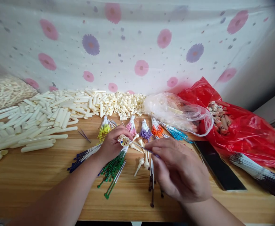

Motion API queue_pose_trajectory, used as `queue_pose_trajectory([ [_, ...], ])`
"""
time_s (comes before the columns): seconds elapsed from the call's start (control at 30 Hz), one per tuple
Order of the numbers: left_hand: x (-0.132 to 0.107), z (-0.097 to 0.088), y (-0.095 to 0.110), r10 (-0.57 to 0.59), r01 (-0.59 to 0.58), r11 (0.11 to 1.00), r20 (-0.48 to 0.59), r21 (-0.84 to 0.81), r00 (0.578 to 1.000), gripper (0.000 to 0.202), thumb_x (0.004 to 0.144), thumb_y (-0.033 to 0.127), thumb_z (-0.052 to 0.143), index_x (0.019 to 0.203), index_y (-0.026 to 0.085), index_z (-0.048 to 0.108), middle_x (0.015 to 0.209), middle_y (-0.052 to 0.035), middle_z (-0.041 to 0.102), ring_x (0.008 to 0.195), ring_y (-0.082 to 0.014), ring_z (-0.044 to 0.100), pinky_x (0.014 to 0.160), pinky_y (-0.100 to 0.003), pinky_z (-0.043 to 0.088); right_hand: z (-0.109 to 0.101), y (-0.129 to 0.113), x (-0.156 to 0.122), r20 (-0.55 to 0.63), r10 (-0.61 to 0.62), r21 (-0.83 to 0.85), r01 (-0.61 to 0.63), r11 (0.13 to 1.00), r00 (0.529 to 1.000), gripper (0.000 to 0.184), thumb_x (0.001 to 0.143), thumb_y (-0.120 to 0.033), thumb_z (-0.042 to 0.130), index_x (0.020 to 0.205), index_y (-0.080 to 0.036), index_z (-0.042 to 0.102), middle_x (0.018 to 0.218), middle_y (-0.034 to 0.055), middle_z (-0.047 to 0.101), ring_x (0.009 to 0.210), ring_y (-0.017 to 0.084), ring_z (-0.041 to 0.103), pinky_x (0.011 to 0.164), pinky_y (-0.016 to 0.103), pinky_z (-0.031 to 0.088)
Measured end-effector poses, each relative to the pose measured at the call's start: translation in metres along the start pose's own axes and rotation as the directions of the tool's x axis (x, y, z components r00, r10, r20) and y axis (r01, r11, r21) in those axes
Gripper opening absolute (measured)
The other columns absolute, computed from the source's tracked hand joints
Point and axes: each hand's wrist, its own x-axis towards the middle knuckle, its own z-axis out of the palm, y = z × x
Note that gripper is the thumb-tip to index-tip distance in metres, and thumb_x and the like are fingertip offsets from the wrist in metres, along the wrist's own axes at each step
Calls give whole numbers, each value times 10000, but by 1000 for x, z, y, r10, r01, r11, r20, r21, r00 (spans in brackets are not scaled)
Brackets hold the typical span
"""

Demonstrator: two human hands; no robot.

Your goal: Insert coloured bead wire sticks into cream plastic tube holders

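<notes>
My left hand (112, 142) is closed around a short cream plastic tube (123, 140) with slots and some coloured bits at its open end. Between the thumb and fingers of my right hand (179, 166) is a thin stick (144, 148), pale toward the tube and dark purple near my fingers. Its far tip meets the tube's opening; whether it is inside I cannot tell. Below the hands lie several cream pointed plastic pieces (139, 165), green-tipped sticks (113, 166), dark blue-tipped sticks (82, 159) and dark brown-tipped sticks (152, 185).
Long cream tubes (40, 125) are heaped at left, slotted short ones (125, 105) at the back. Yellow (104, 127), pink (131, 125), purple (145, 130), orange (156, 128) and blue (178, 133) stick bundles stretch before a clear bag (175, 110). Right: red bag (250, 135), black phone-like slab (219, 166).
</notes>
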Motion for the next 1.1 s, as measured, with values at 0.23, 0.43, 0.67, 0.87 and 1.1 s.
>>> queue_pose_trajectory([
  [0.23,-1,1,-8,50,-50,999,19,2,999,107,809,229,616,716,176,622,705,-14,567,692,-142,534,651,-272,420,13,5,-1,-41,-40,0,40,999,998,215,776,-43,572,960,-152,585,819,95,711,776,146,683,664,268,587],
  [0.43,0,1,-6,56,-57,998,30,20,998,104,812,203,613,713,173,621,692,-4,555,687,-136,520,641,-262,405,14,7,-1,-50,-58,3,58,998,997,164,771,-35,570,911,-117,593,801,107,708,765,146,682,681,255,582],
  [0.67,-1,1,-7,58,-61,997,51,55,997,106,818,222,600,723,178,614,703,-4,553,687,-136,521,633,-259,407,16,9,-3,-32,-64,-5,64,998,997,170,785,-36,564,926,-125,592,830,101,704,789,138,669,714,247,569],
  [0.87,-3,-1,-9,20,-31,988,77,149,997,184,825,359,590,861,180,615,808,-28,568,777,-171,549,690,-284,431,31,25,-9,81,102,-14,-101,995,992,118,829,-102,566,920,-159,614,860,68,665,820,142,620,714,272,527],
  [1.1,-3,-6,-3,-7,-26,978,157,207,988,405,881,495,430,1124,193,546,1036,-70,543,1021,-224,513,890,-344,400,35,40,-11,10,235,-123,-232,965,972,28,792,-162,626,790,-178,648,782,31,506,737,145,501,627,283,433],
])
